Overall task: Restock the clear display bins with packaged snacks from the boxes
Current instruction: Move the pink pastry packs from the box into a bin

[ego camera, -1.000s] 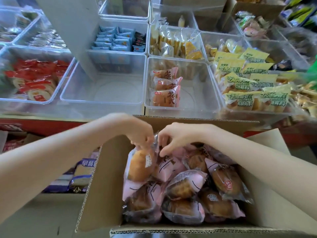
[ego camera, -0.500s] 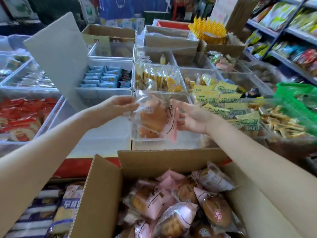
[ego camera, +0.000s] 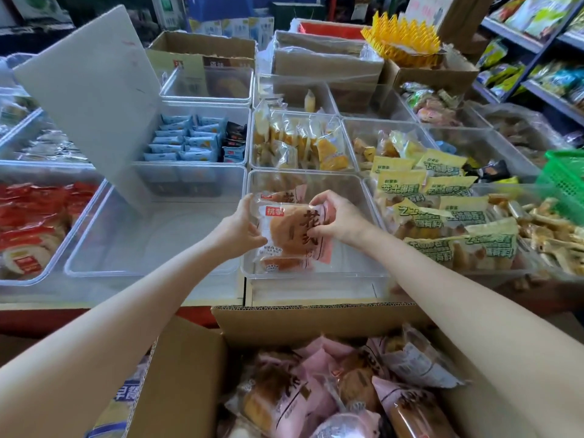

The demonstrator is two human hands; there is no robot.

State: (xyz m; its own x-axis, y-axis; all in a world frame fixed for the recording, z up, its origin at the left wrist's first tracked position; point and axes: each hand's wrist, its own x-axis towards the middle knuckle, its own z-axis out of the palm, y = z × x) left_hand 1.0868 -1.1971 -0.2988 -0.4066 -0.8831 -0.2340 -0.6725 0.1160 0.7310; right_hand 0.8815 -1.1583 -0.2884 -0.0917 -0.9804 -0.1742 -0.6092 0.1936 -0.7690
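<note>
Both hands are on one pink-and-clear wrapped round bread packet (ego camera: 292, 230), held over the clear plastic display bin (ego camera: 344, 188) at the front edge of the bench, right in the middle. Left hand (ego camera: 241, 227) grips the packet's left edge, right hand (ego camera: 336, 221) pinches its right side with fingers curled over the wrapper. A couple more of the same packets lie in that bin underneath, against its left wall. The open brown cardboard box (ego camera: 316, 320) sits just below the bench's front edge, full of the same pink packets. The clear bin to the left (ego camera: 94, 248) has a grey board (ego camera: 91, 99) leaning in it.
</note>
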